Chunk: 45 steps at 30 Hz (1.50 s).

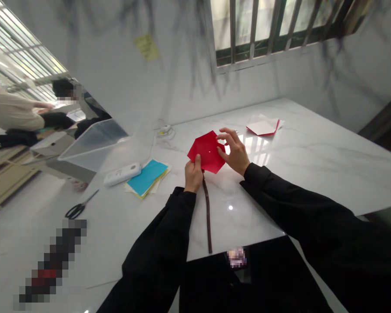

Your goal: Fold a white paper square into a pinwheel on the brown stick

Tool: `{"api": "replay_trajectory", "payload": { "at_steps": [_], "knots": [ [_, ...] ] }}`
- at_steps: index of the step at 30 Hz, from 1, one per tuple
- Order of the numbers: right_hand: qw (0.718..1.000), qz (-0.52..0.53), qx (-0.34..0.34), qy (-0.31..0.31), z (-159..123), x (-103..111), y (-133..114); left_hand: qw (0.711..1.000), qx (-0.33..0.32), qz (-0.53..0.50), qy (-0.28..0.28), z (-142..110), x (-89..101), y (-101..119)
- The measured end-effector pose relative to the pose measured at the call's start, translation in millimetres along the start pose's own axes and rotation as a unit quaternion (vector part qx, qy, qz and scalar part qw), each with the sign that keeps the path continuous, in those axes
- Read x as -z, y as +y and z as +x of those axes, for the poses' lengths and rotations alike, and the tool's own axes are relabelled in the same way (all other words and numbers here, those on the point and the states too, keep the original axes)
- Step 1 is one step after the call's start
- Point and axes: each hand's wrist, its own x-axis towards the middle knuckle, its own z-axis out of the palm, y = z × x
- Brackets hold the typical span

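A red folded paper piece (208,151), many-sided with a small pale spot near its middle, is held up over the table. My left hand (193,174) grips its lower left edge, the thumb lying on top. At the paper's right edge is my right hand (236,151), thumb and fingers apart and curved around that side; whether they touch it I cannot tell. Below the paper a thin dark brown stick (208,213) runs toward the table's front edge. Its upper end meets my left hand, and whether the hand holds it too is unclear.
On the white marbled table (332,174) are red and white papers (263,125), blue and yellow sheets (148,177), a white device (123,174), scissors (80,208) and a clear plastic bin (101,143). A phone (237,257) lies below the front edge. Other people sit far left.
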Motion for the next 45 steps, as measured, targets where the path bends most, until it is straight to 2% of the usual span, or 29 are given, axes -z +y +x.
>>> {"api": "replay_trajectory", "payload": {
  "at_steps": [5, 10, 12, 15, 18, 23, 26, 28, 32, 37, 39, 42, 45],
  "knots": [
    [0.997, 0.047, -0.068, 0.005, -2, 2, 9, 0.998, 0.033, -0.029, -0.034, -3, -2.4, -1],
    [0.969, 0.128, -0.211, 0.011, -4, -7, 28, 0.995, 0.061, -0.071, 0.014, 4, 1.4, -10],
    [0.956, 0.166, -0.242, -0.015, -4, -9, 34, 0.991, 0.084, -0.101, 0.031, 8, 2.2, -14],
    [0.937, 0.232, -0.248, -0.087, -3, -11, 38, 0.982, 0.096, -0.151, 0.053, 12, 4.4, -17],
    [0.92, 0.274, -0.254, -0.119, -3, -11, 41, 0.983, 0.088, -0.155, 0.04, 14, 9.7, -14],
    [0.92, 0.276, -0.276, -0.037, -3, -10, 54, 0.997, 0.037, -0.064, -0.026, 11, 14.9, -6],
    [0.918, 0.276, -0.285, -0.015, -2, -9, 59, 0.998, -0.023, -0.037, -0.046, 8, 13.5, -3],
    [0.923, 0.267, -0.279, -0.012, -2, -8, 59, 0.996, -0.038, -0.032, -0.068, 7, 12.9, -3],
    [0.934, 0.245, -0.259, -0.023, -2, -7, 55, 0.994, -0.007, -0.035, -0.1, 8, 13.8, -2],
    [0.934, 0.235, -0.268, -0.018, -2, -4, 55, 0.994, 0.029, -0.089, -0.054, 12, 17.3, -6],
    [0.924, 0.235, -0.302, -0.009, -1, -2, 54, 0.988, 0.061, -0.138, -0.034, 15, 20.0, -10],
    [0.898, 0.255, -0.359, 0.007, 3, 3, 46, 0.972, 0.111, -0.204, -0.039, 17, 24.5, -12],
    [0.866, 0.287, -0.409, 0.027, 8, 9, 34, 0.97, 0.11, -0.211, -0.053, 17, 26.7, -10]
  ]
}}
